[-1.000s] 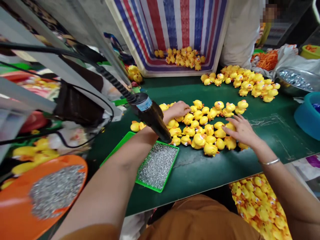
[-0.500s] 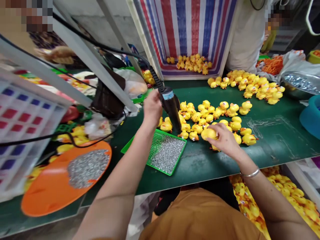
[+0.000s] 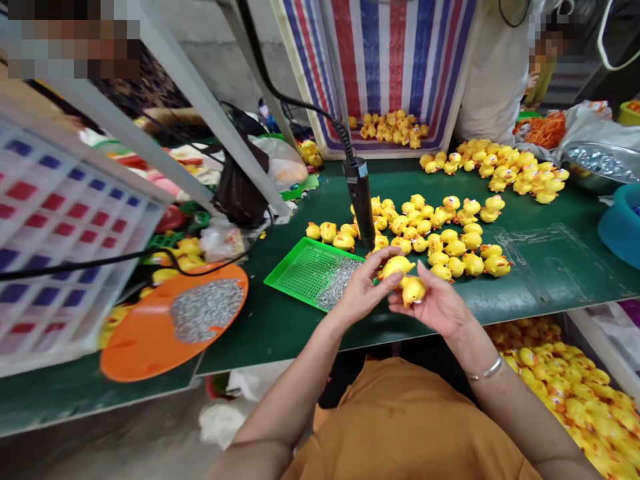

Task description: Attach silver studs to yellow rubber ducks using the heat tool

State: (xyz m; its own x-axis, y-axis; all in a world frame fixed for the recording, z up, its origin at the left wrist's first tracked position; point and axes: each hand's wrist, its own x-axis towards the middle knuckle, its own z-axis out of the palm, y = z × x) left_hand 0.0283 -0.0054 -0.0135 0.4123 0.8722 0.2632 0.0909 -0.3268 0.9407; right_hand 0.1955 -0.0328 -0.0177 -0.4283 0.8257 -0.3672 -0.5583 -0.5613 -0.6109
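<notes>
Both of my hands meet over the front of the green table around a yellow toy duck (image 3: 413, 291). My left hand (image 3: 364, 288) has thumb and fingers on the duck's body from the left. From the right, my right hand (image 3: 443, 303) cradles it, fingers partly hidden beneath. A black electric screwdriver (image 3: 361, 203) hangs upright from its coiled cord just beyond my left hand, touched by neither hand. Left of my hands lies a green perforated tray (image 3: 295, 270) with small silvery metal pieces, probably screws. Several more toy ducks (image 3: 455, 248) stand close behind my right hand.
An orange dish (image 3: 135, 343) of silvery pieces lies at left, beside a white plastic crate (image 3: 65, 233). More ducks (image 3: 520, 170) are heaped at the back right, near a metal bowl (image 3: 575, 173) and blue basin (image 3: 623, 227). Several ducks fill a container below the table's right edge.
My left hand has come away from the screwdriver and down to the duck in my right hand. The screwdriver now hangs straighter. The view has shifted slightly.
</notes>
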